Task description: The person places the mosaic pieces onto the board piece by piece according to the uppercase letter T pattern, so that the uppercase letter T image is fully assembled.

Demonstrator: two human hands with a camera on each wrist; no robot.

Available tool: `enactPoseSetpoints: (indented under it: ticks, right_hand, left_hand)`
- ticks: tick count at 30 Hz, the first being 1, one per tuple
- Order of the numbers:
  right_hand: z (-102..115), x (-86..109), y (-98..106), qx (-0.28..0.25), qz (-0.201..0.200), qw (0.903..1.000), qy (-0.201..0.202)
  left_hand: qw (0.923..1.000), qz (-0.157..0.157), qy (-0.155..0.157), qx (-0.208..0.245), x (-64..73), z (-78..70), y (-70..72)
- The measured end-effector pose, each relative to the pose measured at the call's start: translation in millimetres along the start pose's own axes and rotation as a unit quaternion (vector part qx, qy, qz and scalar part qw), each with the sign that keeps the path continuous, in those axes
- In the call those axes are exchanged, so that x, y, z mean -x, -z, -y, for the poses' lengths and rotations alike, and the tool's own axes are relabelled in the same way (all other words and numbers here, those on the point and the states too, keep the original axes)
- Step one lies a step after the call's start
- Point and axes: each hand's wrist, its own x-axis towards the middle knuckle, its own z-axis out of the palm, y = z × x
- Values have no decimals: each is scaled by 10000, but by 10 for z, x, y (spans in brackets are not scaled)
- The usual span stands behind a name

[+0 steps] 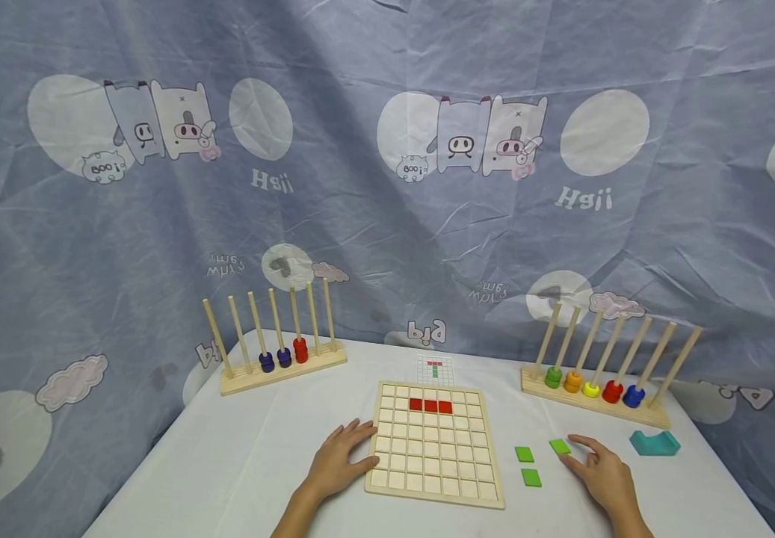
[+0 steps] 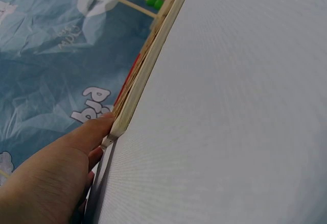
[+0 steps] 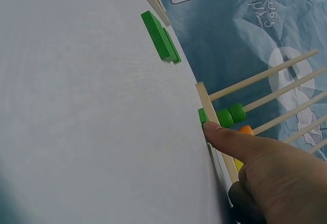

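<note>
- The left hand [image 1: 341,459] lies at the left side of a square pale wooden grid board [image 1: 431,449], fingers extended and loosely parted, thumb on the frame; it touches the board without a grasp.
- That board stands around the middle of the white counter [image 1: 246,456], set in from its far edge.
- Three flat red square tiles [image 1: 430,406] fill neighbouring cells in the board's second row from the far side.
- The right hand [image 1: 602,474], toward the counter's right edge, has thumb and index finger parted around a flat lime-green square tile [image 1: 560,446]; the thumb meets its near side, but whether it is gripped I cannot tell.
- Two more lime-green square tiles [image 1: 525,454] lie between that hand and the board.
- Beyond the board, near the far edge, is a white printed grid card [image 1: 435,371] with red and green squares.
- A pale wooden rack with seven pegs and blue and red rings [image 1: 284,373] stands by the far left corner.
- A matching rack with five ring colours [image 1: 592,404] stands by the far right corner, a notched teal block [image 1: 655,445] just before it.
</note>
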Motion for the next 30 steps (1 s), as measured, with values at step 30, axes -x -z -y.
enactPoseSetpoints:
  ticks: [30]
  right_hand:
    - [67,-96,-4,186,74,9998,35]
  left_hand:
    - [9999,87,67,17,-13,13,8]
